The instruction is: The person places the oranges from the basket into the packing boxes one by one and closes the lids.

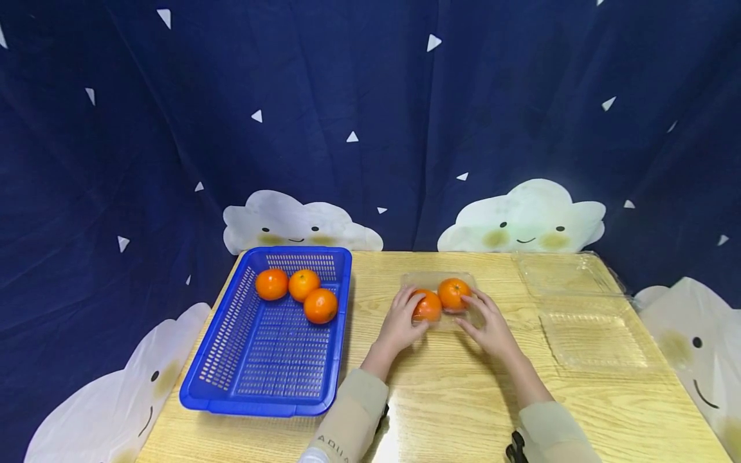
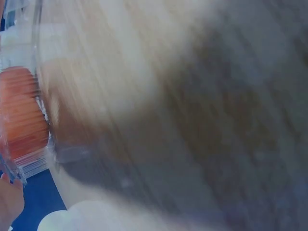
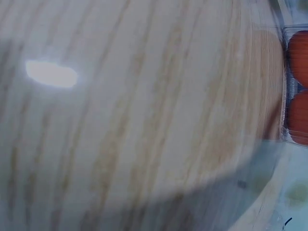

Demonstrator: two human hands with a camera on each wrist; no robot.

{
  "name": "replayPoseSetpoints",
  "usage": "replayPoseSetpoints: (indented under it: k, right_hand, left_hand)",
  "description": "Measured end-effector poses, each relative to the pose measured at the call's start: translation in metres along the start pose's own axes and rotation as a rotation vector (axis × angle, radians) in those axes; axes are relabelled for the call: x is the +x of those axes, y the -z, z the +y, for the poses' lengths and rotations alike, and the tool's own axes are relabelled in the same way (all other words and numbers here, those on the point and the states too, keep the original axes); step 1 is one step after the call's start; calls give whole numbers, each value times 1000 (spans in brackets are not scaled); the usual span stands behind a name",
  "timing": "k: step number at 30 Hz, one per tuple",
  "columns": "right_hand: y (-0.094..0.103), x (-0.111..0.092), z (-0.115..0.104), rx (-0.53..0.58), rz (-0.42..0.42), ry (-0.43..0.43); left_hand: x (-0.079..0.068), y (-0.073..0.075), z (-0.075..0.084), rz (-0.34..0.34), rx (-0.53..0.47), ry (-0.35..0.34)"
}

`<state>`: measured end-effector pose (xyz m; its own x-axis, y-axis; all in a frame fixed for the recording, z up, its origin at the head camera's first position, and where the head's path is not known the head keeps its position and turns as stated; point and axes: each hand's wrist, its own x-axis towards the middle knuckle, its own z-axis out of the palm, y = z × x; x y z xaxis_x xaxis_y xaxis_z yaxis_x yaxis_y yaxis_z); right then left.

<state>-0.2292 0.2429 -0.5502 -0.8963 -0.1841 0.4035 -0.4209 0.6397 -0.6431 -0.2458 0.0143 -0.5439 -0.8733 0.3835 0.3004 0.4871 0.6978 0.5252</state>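
Observation:
Two oranges sit side by side in a clear plastic tray (image 1: 431, 280) on the table. My left hand (image 1: 401, 323) curls its fingers over the left orange (image 1: 428, 307), with the thumb low at the tray's front edge. On the other side, my right hand (image 1: 489, 323) has its fingertips against the right orange (image 1: 453, 292) and its thumb near the front rim. The left wrist view catches the oranges (image 2: 21, 115) through the ridged tray wall, with fingers (image 2: 17, 185) at its corner. At the right wrist view's edge, the tray's rim (image 3: 286, 106) and the fruit show.
A blue plastic basket (image 1: 262, 405) with three oranges (image 1: 303, 285) stands to the left. On the right lies an open clear clamshell container (image 1: 596, 337). The wooden table (image 1: 451, 399) ends at a dark blue curtain (image 1: 399, 116) with clouds.

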Motion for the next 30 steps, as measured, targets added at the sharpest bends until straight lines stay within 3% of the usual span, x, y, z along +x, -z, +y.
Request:
replayPoseSetpoints:
  k: [14,30]
  right_hand:
    - [-6,22,7,-17,-15,-6]
    - [-14,43,11,-7,-12,33]
  left_hand:
    - [21,0,-19,11,-28,-37]
    - [41,13,-31,-75,9,-46]
